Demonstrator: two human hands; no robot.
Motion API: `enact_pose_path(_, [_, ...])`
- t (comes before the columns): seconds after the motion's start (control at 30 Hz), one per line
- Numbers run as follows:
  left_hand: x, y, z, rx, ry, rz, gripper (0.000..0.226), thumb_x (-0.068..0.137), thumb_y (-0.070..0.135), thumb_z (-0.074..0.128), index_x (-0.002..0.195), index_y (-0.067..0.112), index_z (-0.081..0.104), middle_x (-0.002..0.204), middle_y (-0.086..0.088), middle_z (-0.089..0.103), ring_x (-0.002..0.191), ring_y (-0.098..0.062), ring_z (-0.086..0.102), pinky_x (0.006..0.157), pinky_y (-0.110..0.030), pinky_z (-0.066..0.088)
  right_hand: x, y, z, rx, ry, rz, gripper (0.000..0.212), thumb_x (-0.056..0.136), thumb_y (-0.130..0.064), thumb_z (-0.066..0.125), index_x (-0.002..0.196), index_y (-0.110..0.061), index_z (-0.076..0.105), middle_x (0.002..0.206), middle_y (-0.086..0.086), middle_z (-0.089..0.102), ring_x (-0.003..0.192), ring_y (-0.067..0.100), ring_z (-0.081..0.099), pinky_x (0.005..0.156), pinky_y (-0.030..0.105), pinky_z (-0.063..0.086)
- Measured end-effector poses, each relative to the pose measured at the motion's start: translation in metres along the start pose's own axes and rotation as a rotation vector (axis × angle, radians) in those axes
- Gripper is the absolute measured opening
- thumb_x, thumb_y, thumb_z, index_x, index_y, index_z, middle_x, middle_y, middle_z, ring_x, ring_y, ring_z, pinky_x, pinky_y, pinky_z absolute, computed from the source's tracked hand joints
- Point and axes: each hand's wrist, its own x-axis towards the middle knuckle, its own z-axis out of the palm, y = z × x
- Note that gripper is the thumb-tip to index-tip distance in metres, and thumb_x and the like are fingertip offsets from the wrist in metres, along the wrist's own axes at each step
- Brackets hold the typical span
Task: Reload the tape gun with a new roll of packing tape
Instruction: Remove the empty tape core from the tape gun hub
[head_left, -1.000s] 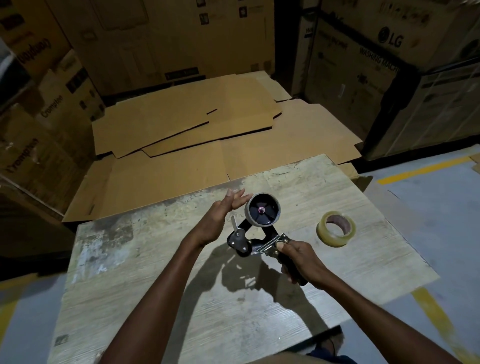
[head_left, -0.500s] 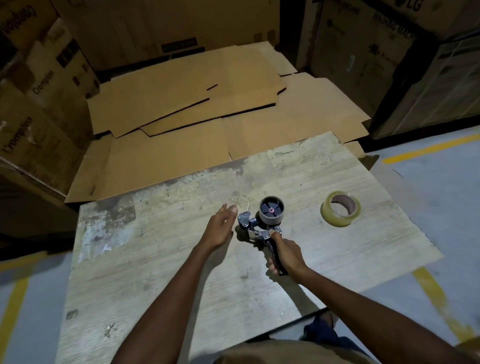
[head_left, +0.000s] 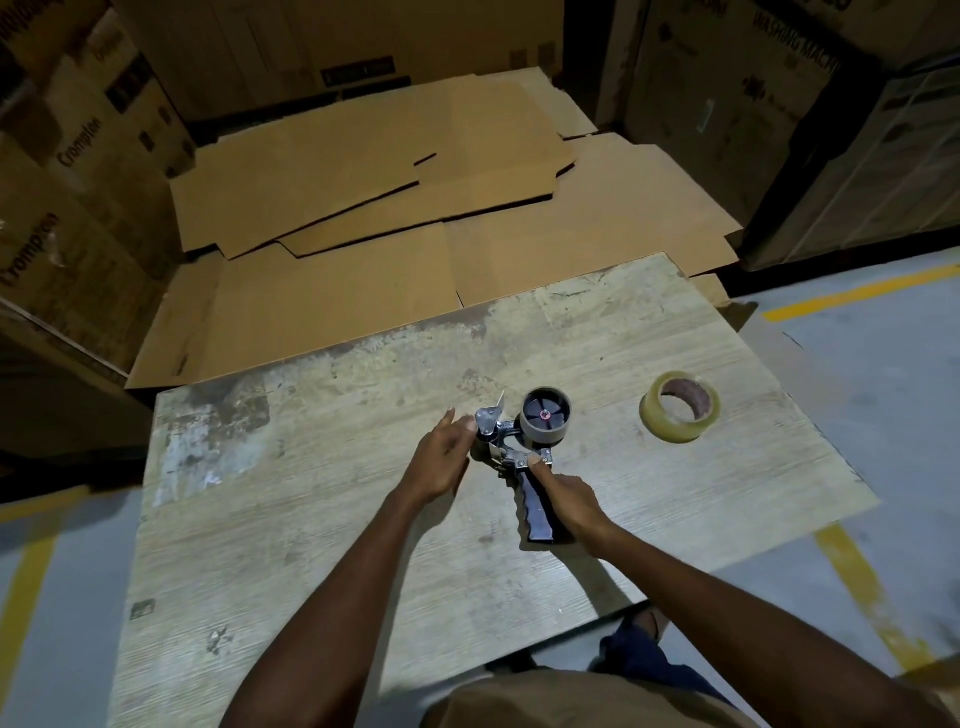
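The tape gun (head_left: 524, 447) lies on the worn wooden table (head_left: 311, 519), its empty grey spool hub (head_left: 545, 418) facing up and its dark handle (head_left: 535, 512) pointing toward me. My right hand (head_left: 569, 499) holds the handle from its right side, thumb stretched onto the metal frame. My left hand (head_left: 441, 457) sits just left of the gun with straight fingers, the fingertips at the gun's metal front plate (head_left: 485, 418). A new roll of clear packing tape (head_left: 680, 408) lies flat on the table, to the right of the gun and apart from both hands.
Flattened cardboard sheets (head_left: 389, 208) lie on the floor beyond the table's far edge. Stacked cartons (head_left: 67, 171) rise on the left, and more at the back right (head_left: 779, 104). Grey floor with yellow lines (head_left: 857, 577) runs along the right side.
The gun has come down from being held up to lying on the table. My right hand has slid back off the handle's top, and my left hand stays at the gun's front end.
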Motion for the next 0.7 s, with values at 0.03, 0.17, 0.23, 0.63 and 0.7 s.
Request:
enact_pose_path(0.03, [0.0, 0.0, 0.001, 0.0, 0.003, 0.014, 0.046, 0.11, 0.045, 0.039, 0.113, 0.017, 0.075, 0.153, -0.007, 0.051, 0.158, -0.017, 0.014, 0.121, -0.037, 0.027, 0.002, 0.001, -0.002, -0.023, 0.008, -0.015, 0.068, 0.092, -0.077, 0.053, 0.064, -0.015, 0.054, 0.061, 0.001, 0.061, 0.062, 0.018, 0.054, 0.065, 0.034, 0.038])
enact_pose_path(0.17, [0.001, -0.001, 0.006, 0.001, 0.007, 0.038, 0.046, 0.109, 0.05, 0.037, 0.124, 0.025, 0.073, 0.156, -0.001, 0.048, 0.155, -0.012, 0.013, 0.121, -0.036, 0.023, 0.005, 0.005, -0.016, -0.235, 0.049, -0.158, 0.071, 0.095, -0.071, 0.054, 0.058, -0.012, 0.039, 0.052, 0.003, 0.042, 0.054, 0.018, 0.044, 0.061, 0.037, 0.035])
enact_pose_path(0.23, [0.002, -0.004, 0.008, 0.074, 0.043, 0.01, 0.051, 0.105, 0.063, 0.035, 0.124, 0.03, 0.07, 0.158, -0.004, 0.046, 0.157, -0.015, 0.015, 0.124, -0.047, 0.025, 0.007, 0.01, -0.025, -0.321, 0.11, -0.235, 0.071, 0.098, -0.066, 0.055, 0.062, -0.004, 0.054, 0.053, 0.003, 0.058, 0.057, 0.018, 0.06, 0.066, 0.041, 0.049])
enact_pose_path(0.63, [-0.023, 0.03, 0.086, 0.278, 0.136, -0.285, 0.153, 0.056, 0.101, 0.054, 0.159, 0.019, -0.024, 0.167, -0.006, -0.031, 0.151, -0.022, -0.035, 0.125, -0.055, -0.012, 0.026, -0.002, -0.09, -0.457, 0.339, -0.461, 0.036, 0.094, -0.03, 0.075, 0.125, -0.013, 0.065, 0.106, 0.006, 0.068, 0.085, 0.018, 0.064, 0.074, 0.028, 0.044])
enact_pose_path(0.7, [-0.02, 0.034, 0.089, 0.212, 0.124, -0.317, 0.157, 0.055, 0.096, 0.064, 0.158, 0.02, -0.028, 0.167, -0.008, -0.031, 0.15, -0.023, -0.037, 0.123, -0.056, -0.016, 0.028, -0.003, -0.093, -0.463, 0.327, -0.479, 0.035, 0.094, -0.027, 0.075, 0.123, -0.012, 0.066, 0.107, 0.008, 0.069, 0.084, 0.018, 0.065, 0.074, 0.029, 0.047])
